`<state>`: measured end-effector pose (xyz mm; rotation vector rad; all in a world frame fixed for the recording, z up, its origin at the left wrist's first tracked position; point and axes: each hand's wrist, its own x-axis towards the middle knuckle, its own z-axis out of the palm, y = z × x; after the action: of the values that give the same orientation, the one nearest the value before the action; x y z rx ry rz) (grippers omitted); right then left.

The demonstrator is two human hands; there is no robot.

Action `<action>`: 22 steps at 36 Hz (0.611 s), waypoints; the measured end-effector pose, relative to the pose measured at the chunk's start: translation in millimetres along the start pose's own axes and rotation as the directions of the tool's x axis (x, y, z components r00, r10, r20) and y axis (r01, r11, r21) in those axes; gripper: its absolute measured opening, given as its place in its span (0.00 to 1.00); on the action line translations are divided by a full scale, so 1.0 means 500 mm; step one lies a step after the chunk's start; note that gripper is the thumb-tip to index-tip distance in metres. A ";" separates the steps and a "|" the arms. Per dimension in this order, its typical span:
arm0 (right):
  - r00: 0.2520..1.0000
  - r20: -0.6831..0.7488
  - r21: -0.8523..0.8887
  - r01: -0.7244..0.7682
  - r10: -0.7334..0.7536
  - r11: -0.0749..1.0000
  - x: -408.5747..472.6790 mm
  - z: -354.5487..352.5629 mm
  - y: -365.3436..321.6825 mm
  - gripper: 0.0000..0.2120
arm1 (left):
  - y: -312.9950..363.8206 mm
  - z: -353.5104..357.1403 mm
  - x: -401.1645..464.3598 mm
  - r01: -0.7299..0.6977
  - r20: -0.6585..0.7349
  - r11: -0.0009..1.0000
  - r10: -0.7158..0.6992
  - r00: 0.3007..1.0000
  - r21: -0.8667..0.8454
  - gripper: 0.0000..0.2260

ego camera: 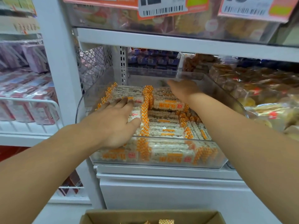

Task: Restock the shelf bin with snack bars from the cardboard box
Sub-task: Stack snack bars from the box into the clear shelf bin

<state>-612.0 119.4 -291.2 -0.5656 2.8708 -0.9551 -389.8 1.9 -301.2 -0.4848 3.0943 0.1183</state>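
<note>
Left hand (pixel 115 122): fingers spread and nearly flat, palm down, resting on the left stack of snack bars (pixel 163 131). Fingertips reach toward 12 o'clock and lie on a wrapper with orange-checked ends. Nothing is pinched or gripped.

Right hand (pixel 182 89): extended deeper, toward the back of the bin at about 1 o'clock from the left hand. Fingers point toward 11 o'clock and look straight, but they are blurred; cannot tell whether they touch the bars beneath or the back wall. It holds nothing that shows.

Bin (pixel 210 165): clear plastic, on the white shelf, mostly filled with the bars in rows, white with orange-checked ends. The front rows show through the front wall. The back strip, at 12 o'clock from the right hand, shows bare floor.

Cardboard box (pixel 113 215): at 6 o'clock, bottom edge of view, flaps open, a couple of orange-checked wrapper ends visible inside.

Around: bagged brown snacks (pixel 258 88) at 3 o'clock, just beside the bin's right wall. Blue-wrapped packets (pixel 155 60) behind the bin at 12 o'clock. Price tags (pixel 163 7) with barcodes hang from the shelf above. A wire basket (pixel 30 102) with pink packs at 9 o'clock, beyond the white upright post (pixel 55 62).
</note>
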 end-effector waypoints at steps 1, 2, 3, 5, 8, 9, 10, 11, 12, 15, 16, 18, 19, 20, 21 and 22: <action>0.999 -0.015 0.036 -0.039 0.039 0.999 0.007 0.004 0.003 0.20 | 0.000 0.000 0.001 -0.003 -0.004 1.000 0.003 1.000 0.005 0.31; 0.998 -0.017 0.085 -0.062 0.064 0.994 0.011 0.008 0.009 0.19 | 0.000 0.000 0.001 -0.003 -0.004 1.000 0.003 1.000 0.007 0.31; 0.996 -0.005 0.149 -0.083 0.085 0.985 0.016 0.011 0.013 0.20 | 0.000 0.001 0.002 -0.001 0.003 1.000 0.001 1.000 0.009 0.31; 0.995 0.017 0.272 -0.098 0.097 0.957 0.016 0.015 0.017 0.24 | 0.000 0.000 0.003 -0.001 0.019 1.000 0.000 1.000 0.016 0.31; 0.990 0.073 0.370 -0.140 0.121 0.918 0.001 0.020 0.000 0.27 | -0.001 0.000 0.005 0.001 0.043 1.000 -0.002 0.999 0.023 0.32; 0.988 0.108 0.394 -0.148 0.114 0.907 0.000 0.020 -0.005 0.27 | -0.002 0.000 0.005 0.003 0.053 1.000 -0.005 0.999 0.026 0.33; 0.984 0.149 0.408 -0.154 0.101 0.900 -0.004 0.018 -0.011 0.28 | -0.001 0.000 0.004 0.005 0.061 1.000 -0.007 0.998 0.029 0.34; 0.979 0.188 0.431 -0.159 0.083 0.888 -0.009 0.014 -0.015 0.30 | -0.002 0.001 0.004 0.008 0.066 0.999 -0.010 0.998 0.032 0.34; 0.974 0.218 0.471 -0.167 0.069 0.866 -0.013 0.011 -0.017 0.32 | -0.002 0.001 0.002 0.009 0.065 0.999 -0.011 0.998 0.035 0.33; 0.967 0.252 0.570 -0.185 0.044 0.801 -0.015 0.008 -0.020 0.33 | -0.004 0.005 0.003 0.007 0.056 0.999 -0.009 0.998 0.035 0.31; 0.964 0.263 0.582 -0.190 0.038 0.791 -0.018 0.008 -0.021 0.33 | -0.005 0.006 0.004 0.005 0.053 0.999 -0.007 0.999 0.035 0.31; 0.958 0.284 0.597 -0.211 0.042 0.774 -0.015 0.010 -0.019 0.33 | -0.005 0.006 0.006 0.008 0.057 0.999 -0.010 0.998 0.036 0.33; 0.958 0.281 0.572 -0.211 0.052 0.793 -0.011 0.014 -0.018 0.32 | -0.007 0.007 0.008 0.010 0.057 0.999 -0.012 0.998 0.035 0.32; 0.964 0.260 0.515 -0.193 0.062 0.835 -0.007 0.018 -0.019 0.33 | -0.007 0.005 0.007 0.010 0.050 0.999 -0.012 0.999 0.032 0.31; 0.970 0.236 0.458 -0.171 0.066 0.872 -0.003 0.021 -0.017 0.33 | -0.008 0.006 0.008 0.010 0.045 1.000 -0.011 0.999 0.028 0.30; 0.973 0.222 0.418 -0.158 0.068 0.894 -0.001 0.024 -0.016 0.34 | -0.007 0.005 0.007 0.009 0.039 1.000 -0.010 0.999 0.022 0.30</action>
<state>-607.0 107.0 -296.1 -0.4162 2.3710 -1.3727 -392.0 -2.1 -304.1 -0.4898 3.0516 0.0932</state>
